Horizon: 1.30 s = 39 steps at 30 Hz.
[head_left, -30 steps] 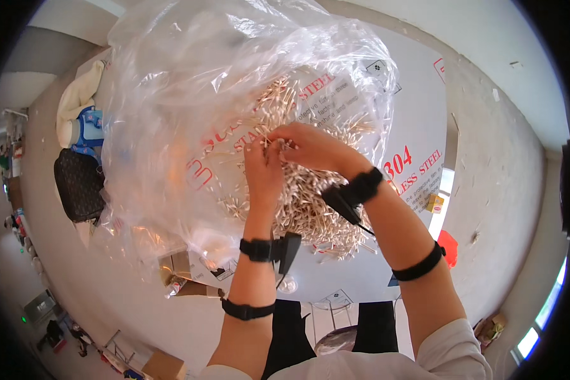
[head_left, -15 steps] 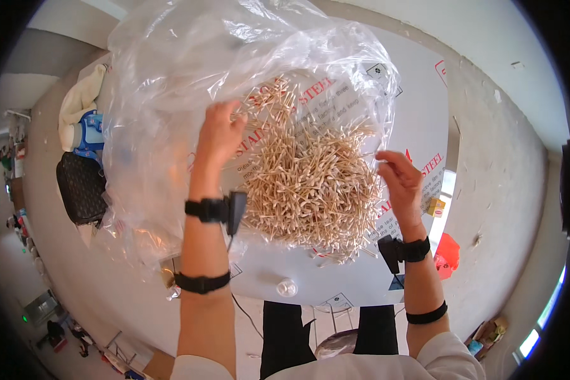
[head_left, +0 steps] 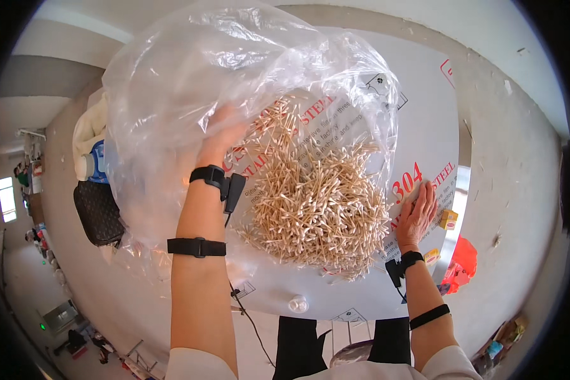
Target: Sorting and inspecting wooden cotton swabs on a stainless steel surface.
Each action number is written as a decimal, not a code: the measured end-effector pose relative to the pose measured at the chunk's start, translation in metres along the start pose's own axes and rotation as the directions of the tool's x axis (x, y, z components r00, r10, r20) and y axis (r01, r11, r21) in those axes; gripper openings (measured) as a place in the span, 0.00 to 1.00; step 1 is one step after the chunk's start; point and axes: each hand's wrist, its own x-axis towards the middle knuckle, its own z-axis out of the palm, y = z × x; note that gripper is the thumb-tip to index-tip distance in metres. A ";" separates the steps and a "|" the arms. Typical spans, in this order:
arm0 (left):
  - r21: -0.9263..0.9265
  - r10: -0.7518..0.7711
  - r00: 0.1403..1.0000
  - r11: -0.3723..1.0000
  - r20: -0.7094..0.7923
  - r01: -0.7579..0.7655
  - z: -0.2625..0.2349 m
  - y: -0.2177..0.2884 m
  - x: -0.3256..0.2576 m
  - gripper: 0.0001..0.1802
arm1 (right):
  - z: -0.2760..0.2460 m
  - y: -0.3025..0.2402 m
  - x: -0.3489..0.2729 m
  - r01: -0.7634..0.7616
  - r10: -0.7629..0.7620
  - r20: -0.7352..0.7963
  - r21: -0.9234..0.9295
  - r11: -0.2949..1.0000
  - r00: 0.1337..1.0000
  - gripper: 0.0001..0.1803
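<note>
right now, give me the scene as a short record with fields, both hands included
left hand: seen through the clear plastic bag, grip unclear
right hand: palm down on the grey tabletop, grip open
pile: tan-stick cotton swabs, heaped between the hands
near edge: small round clear container
right side: small yellow boxes, red plastic bag
left side: dark patterned bag

We are seeing large red lettering point(head_left: 406, 182), smaller dark print point(head_left: 335, 130) and boxed pictograms point(head_left: 380, 81) on the grey tabletop point(head_left: 421, 114), and noticing a red label point(head_left: 450, 223) on a yellow box point(head_left: 447, 216).
</note>
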 end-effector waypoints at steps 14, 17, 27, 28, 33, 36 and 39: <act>0.316 0.465 0.742 0.883 -0.483 -0.347 -0.124 -0.087 0.120 0.31 | 0.003 -0.027 -0.004 0.003 -0.005 0.032 0.062 0.998 0.999 0.31; 0.336 0.469 0.768 0.877 -0.436 -0.345 -0.070 -0.060 0.095 0.26 | 0.000 -0.019 -0.002 -0.001 -0.001 0.027 0.054 0.999 1.000 0.31; 0.430 0.444 0.876 0.839 -0.190 -0.332 -0.074 -0.091 0.077 0.13 | -0.006 -0.018 0.003 0.000 -0.002 0.032 0.043 0.999 0.999 0.30; 0.455 0.437 0.883 0.830 -0.169 -0.324 -0.098 -0.112 0.080 0.12 | -0.003 -0.020 0.002 -0.011 0.009 0.047 0.045 0.999 0.999 0.30; 0.536 0.367 0.926 0.802 -0.095 -0.263 -0.163 -0.131 0.145 0.11 | -0.003 -0.030 0.001 -0.010 0.006 0.037 0.100 0.995 0.999 0.30; 0.431 0.181 0.983 0.890 -0.034 -0.149 -0.114 -0.127 0.124 0.13 | -0.002 -0.015 0.002 0.002 -0.003 0.035 0.041 0.999 0.999 0.30; 0.396 -0.006 0.999 0.918 0.037 -0.009 -0.100 -0.101 0.098 0.17 | -0.005 -0.013 0.000 -0.002 0.000 0.036 0.053 0.999 0.999 0.30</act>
